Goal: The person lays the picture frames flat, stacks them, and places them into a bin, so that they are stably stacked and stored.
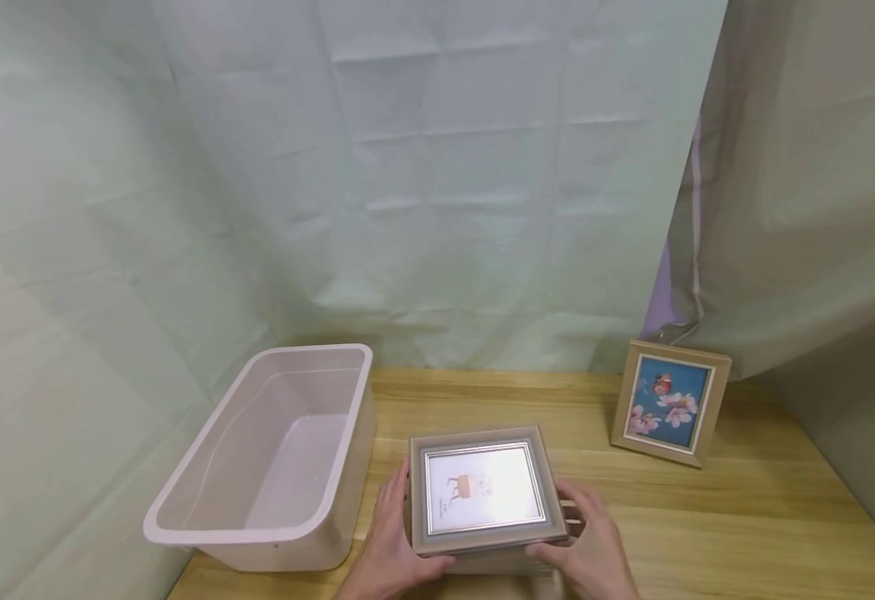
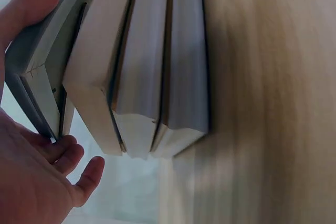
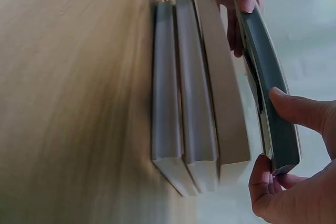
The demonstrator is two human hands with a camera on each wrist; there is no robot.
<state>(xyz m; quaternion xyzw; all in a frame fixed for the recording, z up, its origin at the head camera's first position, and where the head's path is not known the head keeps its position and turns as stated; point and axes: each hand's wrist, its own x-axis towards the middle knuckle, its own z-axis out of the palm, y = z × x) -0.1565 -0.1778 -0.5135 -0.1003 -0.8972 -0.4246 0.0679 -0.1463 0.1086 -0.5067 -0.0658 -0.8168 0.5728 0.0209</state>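
Note:
Both hands hold a picture frame (image 1: 417,492) with a grey-beige border, silver inner edge and white insert showing a small orange animal drawing. My left hand (image 1: 392,542) grips its left side, thumb on the near edge and fingers around the side. The right hand (image 1: 591,537) grips the opposite side the same way. In the right wrist view, the held frame (image 3: 278,124) is tilted, with a gap below it at the near-right corner. Beneath lies a stack of three frame-like pieces (image 3: 197,93), flat on the table; their faces are hidden.
A deep, off-white plastic bin (image 1: 347,475) stands on the left of the wooden table (image 1: 767,533), with nothing inside. At the back right, a tan picture frame (image 1: 715,408) with a blossom picture stands upright. Pale curtains (image 1: 467,208) surround the table.

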